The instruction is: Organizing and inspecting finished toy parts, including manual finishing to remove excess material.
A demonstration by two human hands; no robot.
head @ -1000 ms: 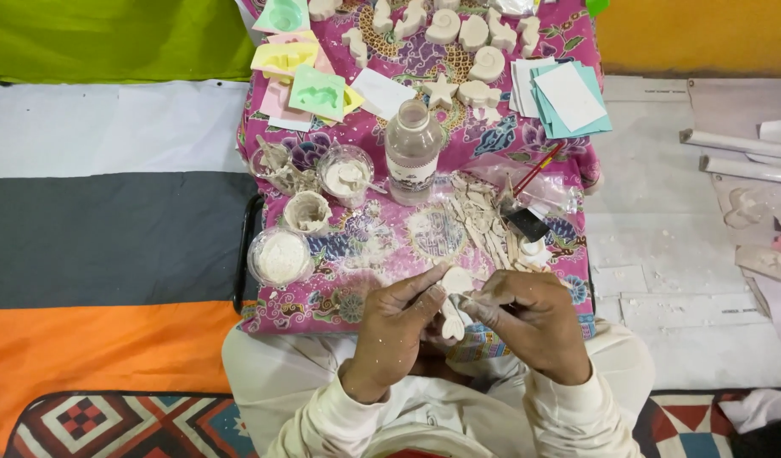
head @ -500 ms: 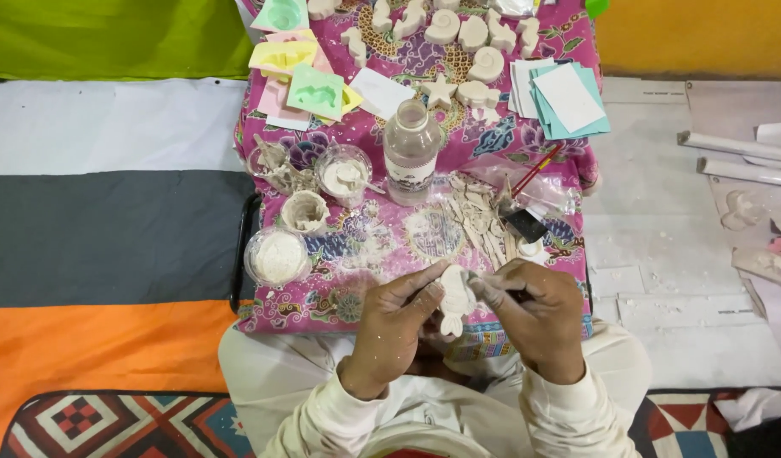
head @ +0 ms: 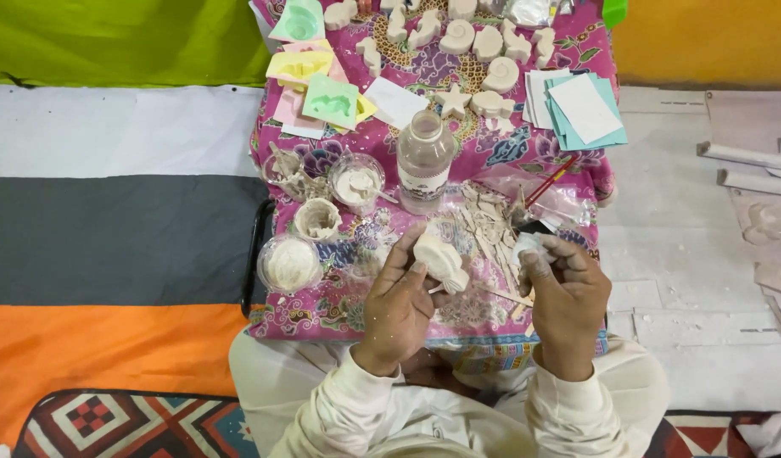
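A: Listing by size, first the low table under a pink floral cloth [head: 339, 314], standing on a floor mat striped green, white, grey and orange [head: 110, 246].

B: Contents?

A: Clear plastic bottle of white liquid [head: 423, 161] at centre; a stack of white and teal paper sheets [head: 581, 110] at the far right; pastel rubber moulds, yellow and green [head: 327, 100], far left; a row of finished white plaster casts, shells and a star [head: 484, 64], along the far edge. That row suggests a good share is cast already.

B: And smaller?

A: Four small clear cups of white powder or paste [head: 290, 263] at the near left; a heap of flat wooden sticks [head: 492, 225]; a red-handled brush [head: 550, 182].

B: In hand?

A: Left hand [head: 399, 309] — fingers curled round one white plaster figure [head: 439, 259], held above the table's near edge. Right hand [head: 568, 293], fingertips pinched on a small white scrap, cloth or paper, I cannot tell which. This piece looks mid-finishing.

B: Room to move?

A: Tight — cups sit just left of the hands, sticks beyond them; the near edge by the lap is the only open strip.
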